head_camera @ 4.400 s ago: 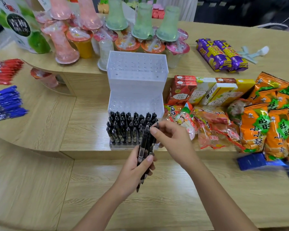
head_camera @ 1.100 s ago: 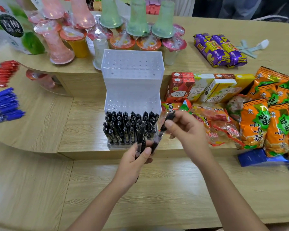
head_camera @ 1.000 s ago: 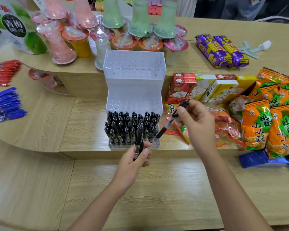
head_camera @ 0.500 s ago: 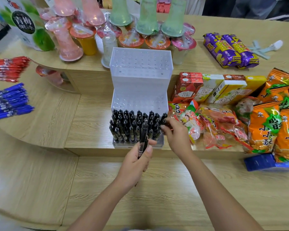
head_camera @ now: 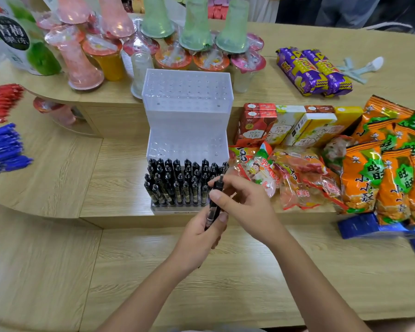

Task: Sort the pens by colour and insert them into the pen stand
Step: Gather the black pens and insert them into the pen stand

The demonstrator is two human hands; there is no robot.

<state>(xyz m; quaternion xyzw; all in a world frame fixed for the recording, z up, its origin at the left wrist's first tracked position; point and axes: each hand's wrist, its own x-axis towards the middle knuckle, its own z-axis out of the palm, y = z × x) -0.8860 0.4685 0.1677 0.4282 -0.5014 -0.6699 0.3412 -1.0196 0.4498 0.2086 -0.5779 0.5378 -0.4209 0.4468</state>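
The left hand (head_camera: 199, 236) holds a black pen (head_camera: 213, 207) upright, and the right hand (head_camera: 244, 202) pinches its top. At 12 o'clock from the hands stands the white pen stand (head_camera: 187, 116), its front rows full of black pens (head_camera: 177, 183). At 9 o'clock, blue pens (head_camera: 3, 149) and red pens (head_camera: 3, 101) lie on the counter (head_camera: 58, 164). Snack bags (head_camera: 369, 168) sit at 3 o'clock.

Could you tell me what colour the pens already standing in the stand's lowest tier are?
Black pens, seen clearly in the head view.
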